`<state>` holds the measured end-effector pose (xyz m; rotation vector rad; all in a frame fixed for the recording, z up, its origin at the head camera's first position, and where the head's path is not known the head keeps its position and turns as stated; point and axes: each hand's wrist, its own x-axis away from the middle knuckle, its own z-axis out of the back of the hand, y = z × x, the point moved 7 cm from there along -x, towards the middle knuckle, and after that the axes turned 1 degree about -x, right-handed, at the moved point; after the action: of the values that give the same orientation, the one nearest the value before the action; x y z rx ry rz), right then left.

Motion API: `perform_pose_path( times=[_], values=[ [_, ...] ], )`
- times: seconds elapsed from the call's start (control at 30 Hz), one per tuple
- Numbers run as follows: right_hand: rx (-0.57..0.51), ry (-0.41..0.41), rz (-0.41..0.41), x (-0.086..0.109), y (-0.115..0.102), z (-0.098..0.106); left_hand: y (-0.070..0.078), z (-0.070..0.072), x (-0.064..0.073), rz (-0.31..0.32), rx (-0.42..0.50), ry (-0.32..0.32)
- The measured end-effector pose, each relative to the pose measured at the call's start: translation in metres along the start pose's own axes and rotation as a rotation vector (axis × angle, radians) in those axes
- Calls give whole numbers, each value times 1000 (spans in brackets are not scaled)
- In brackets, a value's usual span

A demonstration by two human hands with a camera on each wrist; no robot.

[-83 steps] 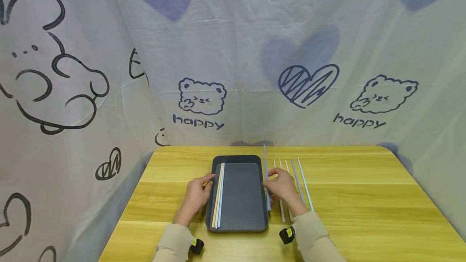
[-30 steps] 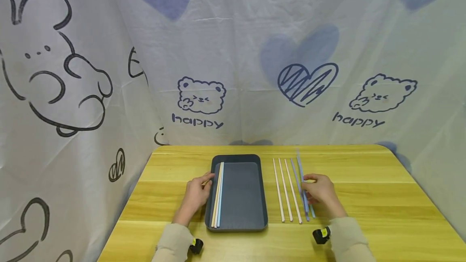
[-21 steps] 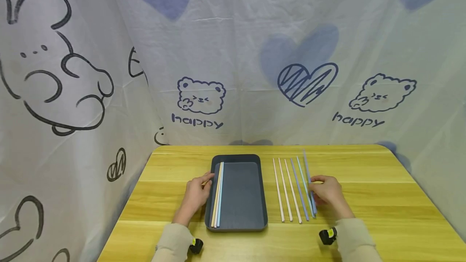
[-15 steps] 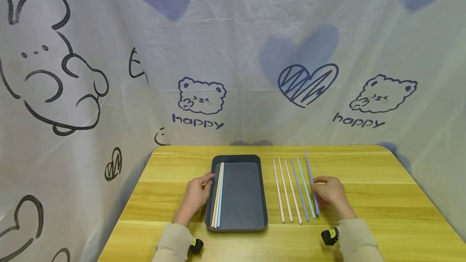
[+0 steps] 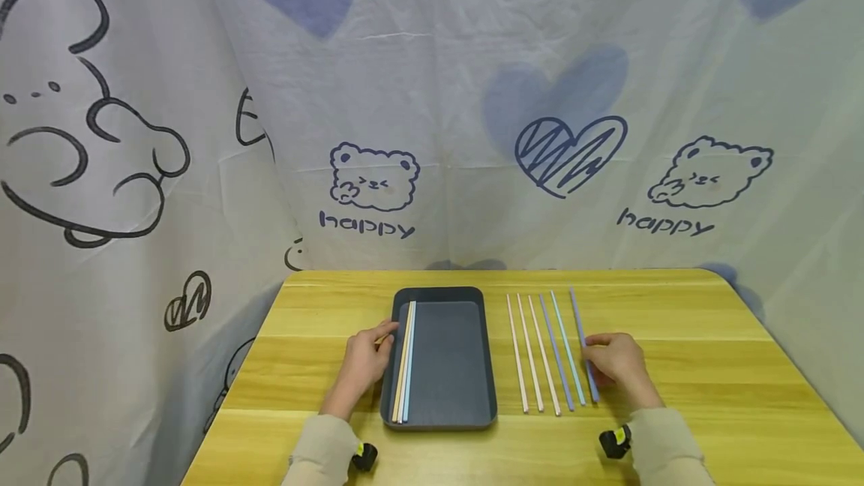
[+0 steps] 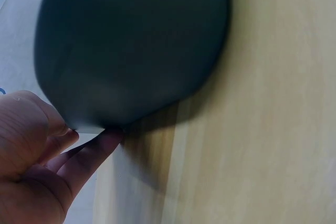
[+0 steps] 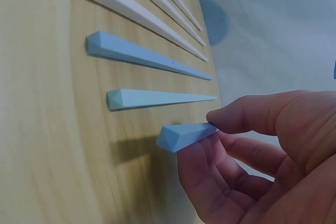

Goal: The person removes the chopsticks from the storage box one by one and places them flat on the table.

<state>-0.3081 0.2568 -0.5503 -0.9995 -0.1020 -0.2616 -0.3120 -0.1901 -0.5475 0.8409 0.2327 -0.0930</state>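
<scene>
A dark grey tray lies on the table. My left hand grips its left rim; the left wrist view shows fingers at the tray's edge. Inside, along the left wall, lie yellowish, pale and light blue chopsticks side by side. My right hand pinches a blue-purple chopstick between thumb and fingers, its thick end towards me and tilted over the table, casting a shadow. Left of it lie a light blue chopstick, another blue-purple chopstick and three pale pink chopsticks, spaced apart.
The wooden table ends at a printed curtain at the back, with another curtain along the left. A black wrist camera sits by each sleeve.
My right hand has carried the blue-purple chopstick from beside the tray rightwards over the row, to the right of the light blue one, and lowered it. My left hand stays at the tray rim.
</scene>
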Motion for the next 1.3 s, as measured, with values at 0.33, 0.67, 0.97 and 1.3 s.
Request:
perform_pose_path(
  times=[0.33, 0.67, 0.97, 1.3],
  values=[
    [26, 11, 6, 0, 5, -2, 1, 0, 5, -5, -11, 4],
    [23, 11, 2, -1, 4, -5, 2, 0, 2, -5, 7, -10],
    [11, 8, -22, -4, 5, -3, 4, 3, -3, -11, 9, -11],
    [0, -7, -22, -4, -6, 3, 6, 5, -10, 17, 27, -44]
  ],
)
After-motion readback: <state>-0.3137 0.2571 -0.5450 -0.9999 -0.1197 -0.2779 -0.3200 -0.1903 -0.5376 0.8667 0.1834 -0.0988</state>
